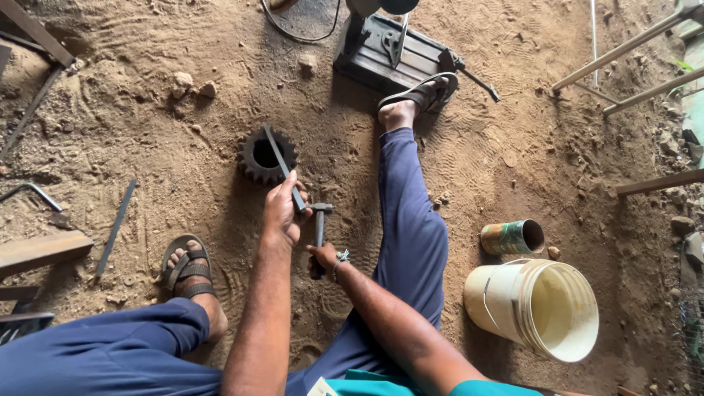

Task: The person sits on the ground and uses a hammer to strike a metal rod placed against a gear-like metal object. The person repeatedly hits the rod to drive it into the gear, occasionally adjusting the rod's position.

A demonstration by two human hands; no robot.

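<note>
I sit on sandy ground with my legs in blue trousers spread out. My left hand grips a flat dark metal bar whose far end rests across a black toothed gear lying on the sand. My right hand holds the handle of a small hammer, its head up near the lower end of the bar. The gear's centre hole is partly covered by the bar.
A dark metal machine base stands beyond my right foot. A cream plastic bucket and a tin can lie on their sides at right. Metal rods and scrap lie at left; a metal frame stands at top right.
</note>
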